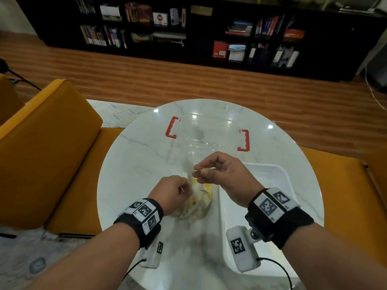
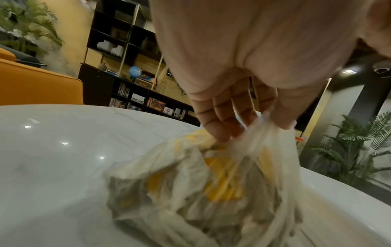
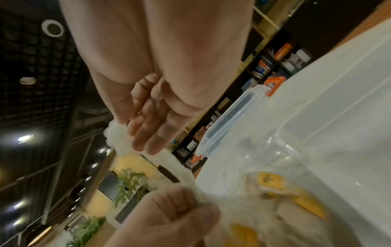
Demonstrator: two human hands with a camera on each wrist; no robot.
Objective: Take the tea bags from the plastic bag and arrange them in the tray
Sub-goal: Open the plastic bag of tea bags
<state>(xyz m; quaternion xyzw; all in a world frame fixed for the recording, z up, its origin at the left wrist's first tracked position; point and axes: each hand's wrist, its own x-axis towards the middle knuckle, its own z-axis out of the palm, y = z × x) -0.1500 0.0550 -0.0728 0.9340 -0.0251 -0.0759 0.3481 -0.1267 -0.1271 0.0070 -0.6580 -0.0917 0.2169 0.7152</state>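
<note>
A clear plastic bag (image 1: pixel 196 203) full of tea bags with yellow tags (image 2: pixel 222 187) lies on the round marble table (image 1: pixel 134 164). My left hand (image 1: pixel 178 191) grips the bag's gathered neck (image 2: pixel 264 130) just above the tea bags. My right hand (image 1: pixel 201 171) pinches the twisted top end of the bag (image 3: pixel 118 133) higher up, between thumb and fingers. In the right wrist view the left hand (image 3: pixel 169 215) is a fist on the plastic. The white tray (image 1: pixel 278 174) sits to the right of the bag, under my right forearm.
A clear storage box lid with red clip handles (image 1: pixel 244 141) lies at the far side of the table. Orange sofa cushions (image 1: pixel 41 143) flank the table on both sides. A dark bookshelf (image 1: pixel 188 28) stands across the wooden floor.
</note>
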